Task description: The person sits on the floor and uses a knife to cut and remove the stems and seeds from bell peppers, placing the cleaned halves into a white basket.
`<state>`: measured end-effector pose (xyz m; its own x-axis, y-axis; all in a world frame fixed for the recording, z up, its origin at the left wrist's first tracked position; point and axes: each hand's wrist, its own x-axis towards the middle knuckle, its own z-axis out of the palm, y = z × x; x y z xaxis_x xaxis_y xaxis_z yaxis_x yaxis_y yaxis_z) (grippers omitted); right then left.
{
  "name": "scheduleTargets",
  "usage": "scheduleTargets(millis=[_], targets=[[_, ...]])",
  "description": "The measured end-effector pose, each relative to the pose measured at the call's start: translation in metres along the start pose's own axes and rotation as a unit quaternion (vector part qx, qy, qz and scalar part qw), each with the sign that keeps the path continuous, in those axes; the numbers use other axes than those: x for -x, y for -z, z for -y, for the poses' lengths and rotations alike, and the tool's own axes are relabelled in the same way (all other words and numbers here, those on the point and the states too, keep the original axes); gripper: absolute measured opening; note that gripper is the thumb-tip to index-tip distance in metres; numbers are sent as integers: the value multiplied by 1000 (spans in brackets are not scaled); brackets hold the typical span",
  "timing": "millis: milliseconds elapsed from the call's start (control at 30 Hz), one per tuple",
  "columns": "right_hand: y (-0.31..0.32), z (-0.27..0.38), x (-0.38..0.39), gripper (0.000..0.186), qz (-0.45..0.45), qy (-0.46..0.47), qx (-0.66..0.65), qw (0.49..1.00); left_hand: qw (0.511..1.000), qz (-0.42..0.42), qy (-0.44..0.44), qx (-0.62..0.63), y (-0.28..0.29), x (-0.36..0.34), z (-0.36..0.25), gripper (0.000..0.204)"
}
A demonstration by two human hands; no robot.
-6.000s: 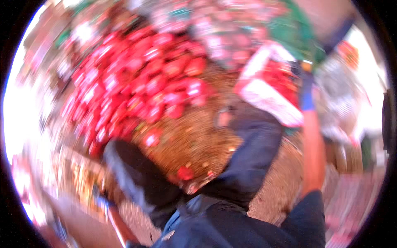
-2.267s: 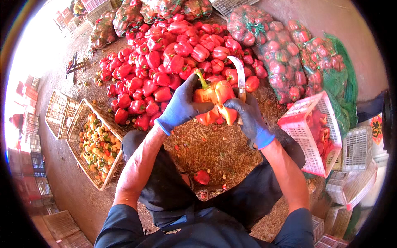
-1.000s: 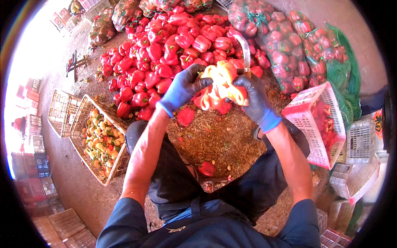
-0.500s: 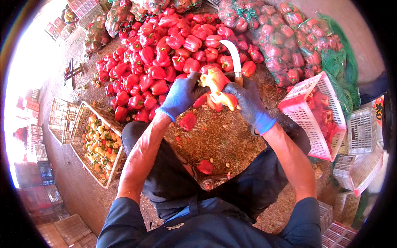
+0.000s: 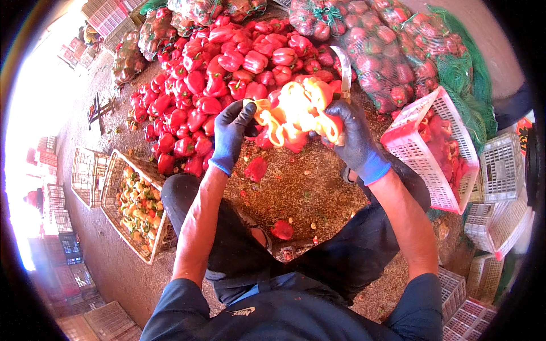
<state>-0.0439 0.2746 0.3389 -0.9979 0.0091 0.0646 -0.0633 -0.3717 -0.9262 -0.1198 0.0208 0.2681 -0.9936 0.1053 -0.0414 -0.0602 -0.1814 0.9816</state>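
Note:
An opened bell pepper (image 5: 298,111), its pale orange inside turned up and brightly lit, is stretched between my gloved hands. Its left edge is pinched by my left hand (image 5: 234,126), fingers closed. My right hand (image 5: 354,129) grips the pepper's right side and also keeps hold of a curved knife (image 5: 345,68), whose blade points up and away from me. Just beyond lies a big heap of red bell peppers (image 5: 196,82). A loose red piece (image 5: 256,169) rests on the ground below my left hand, and another red piece (image 5: 282,229) lies between my legs.
On the left stands a crate (image 5: 161,213) of pepper cores with green stems. A tilted white-and-red crate (image 5: 418,149) with red pepper pieces is at the right. Full mesh sacks (image 5: 378,62) and green netting (image 5: 475,85) lie beyond it. Stacked crates (image 5: 500,165) line the right edge.
The pepper has been spread wider, showing more of its inside. My hands have moved apart, left hand leftward and right hand rightward. The knife has swung more upright.

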Motion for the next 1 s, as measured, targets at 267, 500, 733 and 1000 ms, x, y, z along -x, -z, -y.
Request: scheduleTargets(millis=[267, 500, 733, 1000], targets=[[49, 3, 19, 23, -47, 24, 163, 985, 962, -113, -190, -158, 9, -35, 6, 35], [125, 81, 24, 26, -226, 127, 134, 956, 979, -157, -123, 42, 48, -29, -23, 36], [285, 187, 74, 47, -412, 153, 456, 774, 964, -227, -142, 4, 158, -3, -37, 42], [352, 154, 104, 38, -399, 68, 386, 829, 903, -335, -162, -217, 288, 97, 15, 41]])
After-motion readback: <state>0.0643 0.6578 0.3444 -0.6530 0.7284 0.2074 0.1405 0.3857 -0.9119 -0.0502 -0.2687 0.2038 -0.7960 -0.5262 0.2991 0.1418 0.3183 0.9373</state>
